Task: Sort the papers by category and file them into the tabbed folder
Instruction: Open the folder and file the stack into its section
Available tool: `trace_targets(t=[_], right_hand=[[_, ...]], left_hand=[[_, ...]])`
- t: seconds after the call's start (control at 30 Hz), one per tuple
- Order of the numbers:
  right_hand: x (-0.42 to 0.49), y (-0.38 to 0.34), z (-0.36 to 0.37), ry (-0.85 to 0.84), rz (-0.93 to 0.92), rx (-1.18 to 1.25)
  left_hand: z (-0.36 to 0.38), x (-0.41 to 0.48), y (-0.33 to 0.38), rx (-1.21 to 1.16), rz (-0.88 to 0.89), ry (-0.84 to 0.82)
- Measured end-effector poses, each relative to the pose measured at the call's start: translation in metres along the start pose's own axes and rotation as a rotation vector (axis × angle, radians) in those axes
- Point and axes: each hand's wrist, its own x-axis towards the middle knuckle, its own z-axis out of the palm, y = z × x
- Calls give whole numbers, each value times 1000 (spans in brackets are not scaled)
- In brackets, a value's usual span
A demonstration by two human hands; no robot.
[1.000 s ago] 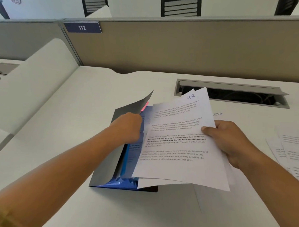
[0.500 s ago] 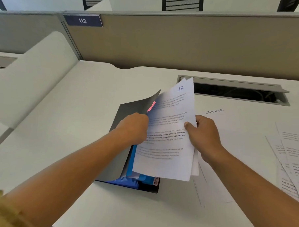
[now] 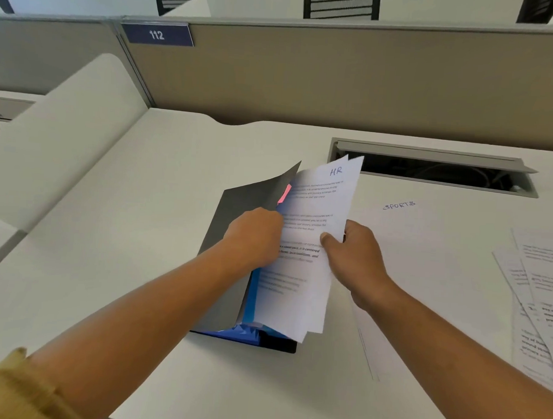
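The right hand [image 3: 355,263] pinches the HR sheets [image 3: 312,230] by their right edge, thumb on top. It tips them on edge, probably so they slide into the folder [image 3: 279,344]. The left hand [image 3: 255,237] reaches in beside the pink tab [image 3: 284,194], apparently parting a section. Its fingers are hidden, so I cannot tell its hold. The cover [image 3: 253,195] stands raised. A SPORTS sheet [image 3: 424,279] and more papers [image 3: 543,300] lie to the right, seemingly awaiting filing.

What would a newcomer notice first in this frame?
Mid-desk, the right hand grips the HR papers, tilted steeply over the open grey folder, where the left hand is tucked in just below a pink tab. To the right lies a sheet marked SPORTS, with more printed sheets at the far right edge.
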Motion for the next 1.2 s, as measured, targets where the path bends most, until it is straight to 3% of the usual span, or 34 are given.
trace_targets(t=[0.17, 0.37, 0.57, 0.7, 0.87, 1.0, 1.2], right_hand=[[8, -7, 17, -282, 87, 13], [21, 3, 26, 31, -57, -62], [27, 1, 38, -212, -95, -97], [27, 3, 46, -190, 25, -31], [2, 11, 47, -76, -12, -90], [-10, 10, 62, -201, -47, -186], [-5, 11, 70, -252, -23, -145]], left_hand=[[1, -1, 8, -7, -2, -7], [-1, -1, 7, -35, -18, 15], [-6, -4, 6, -43, -33, 17], [-7, -5, 5, -60, -62, 41], [-7, -2, 1, -50, -83, 60], [-8, -1, 1, -67, -77, 64], [-9, 0, 2, -63, -70, 49]])
